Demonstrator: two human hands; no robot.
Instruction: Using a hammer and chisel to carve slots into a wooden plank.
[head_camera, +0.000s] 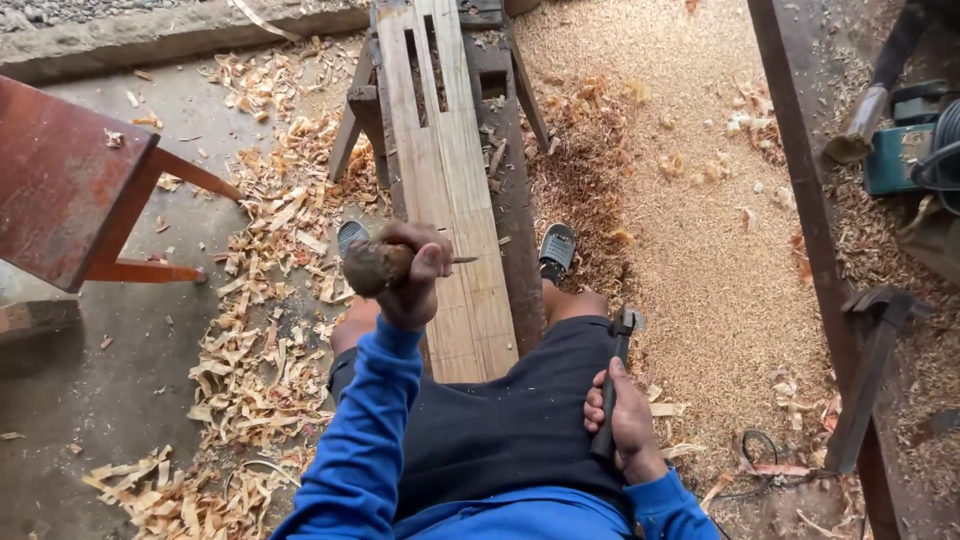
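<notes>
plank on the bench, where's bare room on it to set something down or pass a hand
The long pale wooden plank is mostly bare between its slot cuts at the far end and the left hand, which holds a wooden-handled chisel. The grey concrete floor at left is open too. Curled shavings crowd the bench's left; the right hand grips a dark hammer.

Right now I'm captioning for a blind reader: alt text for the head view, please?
Seated astride a long wooden plank, a person holds a wooden-handled chisel in the left hand, tip near the board, and a hammer in the right hand by the thigh. Wood shavings cover the floor.
</notes>
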